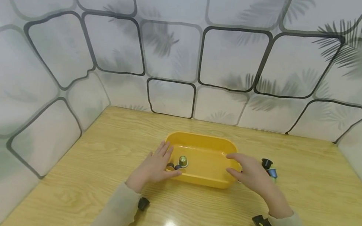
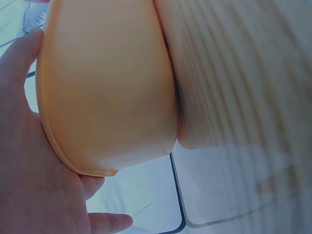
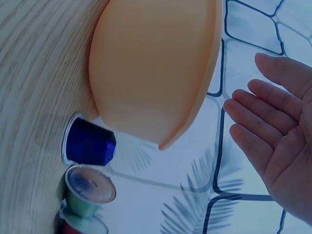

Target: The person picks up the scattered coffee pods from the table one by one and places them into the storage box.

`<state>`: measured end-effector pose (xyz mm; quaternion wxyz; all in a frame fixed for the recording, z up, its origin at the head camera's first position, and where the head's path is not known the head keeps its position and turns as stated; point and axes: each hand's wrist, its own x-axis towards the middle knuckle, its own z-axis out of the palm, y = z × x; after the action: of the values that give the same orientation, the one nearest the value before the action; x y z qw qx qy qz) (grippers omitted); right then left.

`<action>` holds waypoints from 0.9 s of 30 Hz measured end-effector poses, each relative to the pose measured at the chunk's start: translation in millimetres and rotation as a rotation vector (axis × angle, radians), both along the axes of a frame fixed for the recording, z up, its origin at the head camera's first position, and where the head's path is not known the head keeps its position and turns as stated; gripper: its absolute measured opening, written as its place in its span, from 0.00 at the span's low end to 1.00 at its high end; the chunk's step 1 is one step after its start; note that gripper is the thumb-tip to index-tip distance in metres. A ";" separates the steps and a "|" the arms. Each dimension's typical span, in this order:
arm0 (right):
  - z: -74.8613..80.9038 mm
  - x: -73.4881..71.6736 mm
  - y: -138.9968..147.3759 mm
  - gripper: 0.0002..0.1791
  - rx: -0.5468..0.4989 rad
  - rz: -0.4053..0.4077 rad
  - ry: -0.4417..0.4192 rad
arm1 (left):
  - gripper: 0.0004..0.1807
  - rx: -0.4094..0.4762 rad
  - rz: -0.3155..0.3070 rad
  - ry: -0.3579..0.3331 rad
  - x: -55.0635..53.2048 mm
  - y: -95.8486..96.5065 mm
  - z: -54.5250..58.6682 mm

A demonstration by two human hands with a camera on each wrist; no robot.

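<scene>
A yellow tray [image 1: 202, 162] stands on the wooden table, holding a gold-green coffee capsule [image 1: 183, 161] and two dark capsules [image 1: 170, 166] in its left corner. My left hand [image 1: 152, 167] rests on the tray's left rim, fingers extended and thumb spread along the near side; the left wrist view shows the palm against the rim [image 2: 43, 97]. Apart from the tray in the right wrist view, my right hand [image 3: 280, 122] holds nothing, its fingers loosely bent. In the head view this hand [image 1: 252, 173] is over the tray's right end.
To the right of the tray lie a black capsule [image 1: 266, 163] and a blue capsule [image 1: 272, 172]. The right wrist view also shows a green capsule [image 3: 87, 192] and a red one [image 3: 73, 228] partly cut off. Patterned walls [image 1: 173, 60] bound the table's back and sides.
</scene>
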<state>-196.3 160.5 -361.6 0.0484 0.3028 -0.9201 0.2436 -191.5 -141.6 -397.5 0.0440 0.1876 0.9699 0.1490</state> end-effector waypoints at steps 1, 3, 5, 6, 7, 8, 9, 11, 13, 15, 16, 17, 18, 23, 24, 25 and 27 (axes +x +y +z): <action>0.4 0.4 2.4 0.20 -0.006 -0.007 -0.014 | 0.50 0.000 -0.001 0.002 -0.1 0.0 0.1; 0.6 0.9 6.5 0.20 -0.010 -0.020 -0.025 | 0.50 -0.004 -0.003 0.005 0.0 -0.1 0.5; 0.6 0.8 9.3 0.20 -0.023 -0.028 -0.035 | 0.50 -0.014 -0.003 0.011 0.2 -0.2 0.5; 0.6 0.6 10.2 0.19 -0.028 -0.029 -0.034 | 0.50 -0.019 -0.003 0.015 0.2 -0.2 0.2; 0.3 0.4 11.0 0.19 -0.033 -0.029 -0.036 | 0.50 -0.020 -0.004 0.018 0.3 -0.2 -0.1; 0.0 0.1 11.6 0.19 -0.035 -0.029 -0.033 | 0.51 -0.023 -0.005 0.021 0.3 -0.2 -0.3; -0.5 -0.2 12.2 0.19 -0.037 -0.029 -0.029 | 0.51 -0.027 -0.006 0.025 0.3 -0.2 -0.7; -1.7 -1.0 13.7 0.19 -0.042 -0.032 -0.029 | 0.51 -0.028 -0.008 0.030 0.2 -0.3 -1.7; -3.2 -2.3 16.2 0.19 -0.038 -0.040 -0.015 | 0.51 -0.025 -0.007 0.029 -0.1 0.0 -2.4; -4.7 -4.7 19.8 0.20 -0.032 -0.052 0.002 | 0.51 -0.018 -0.006 0.028 -0.7 0.2 -2.7; -4.9 -6.0 21.7 0.20 -0.030 -0.060 0.000 | 0.51 -0.013 -0.006 0.027 -1.0 0.3 -2.4; -5.5 -7.6 23.8 0.20 -0.030 -0.065 -0.002 | 0.51 -0.010 -0.005 0.028 -1.3 0.4 -2.1; -5.9 -9.1 25.8 0.20 -0.030 -0.070 -0.008 | 0.51 -0.010 -0.004 0.028 -1.5 0.4 -1.9; -6.8 -12.9 33.3 0.20 -0.039 -0.093 -0.057 | 0.51 -0.014 -0.002 0.028 -0.1 0.0 -1.5; -6.6 -13.0 34.2 0.20 -0.037 -0.095 -0.058 | 0.51 -0.014 -0.002 0.028 0.4 0.0 -1.7; -6.5 -13.3 35.2 0.20 -0.037 -0.095 -0.058 | 0.51 -0.012 -0.002 0.027 0.8 0.0 -1.7; -6.7 -14.1 37.1 0.21 -0.033 -0.087 -0.051 | 0.51 -0.008 -0.001 0.024 1.1 0.1 -2.2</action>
<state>-210.4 197.6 -368.3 0.0405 0.2552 -0.9293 0.2640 -190.4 -141.5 -399.7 0.0330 0.1898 0.9708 0.1429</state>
